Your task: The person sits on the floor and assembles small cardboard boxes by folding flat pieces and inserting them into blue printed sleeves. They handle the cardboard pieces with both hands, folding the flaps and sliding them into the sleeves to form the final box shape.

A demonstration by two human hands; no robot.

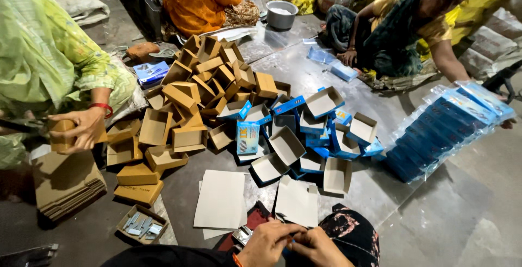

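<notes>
our left hand (266, 242) and right hand (315, 247) pinch 1 small blue box (288, 243) low over our lap, by the grey card sheets (220, 199). it looks light and thin-walled, so we'd grip its edges.

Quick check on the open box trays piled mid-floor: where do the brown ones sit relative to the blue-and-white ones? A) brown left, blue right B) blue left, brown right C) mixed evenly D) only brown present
A: the brown open boxes heap on the left half of the pile, while the blue-and-white open boxes cluster to their right, toward the wrapped stack of blue packs.
</notes>
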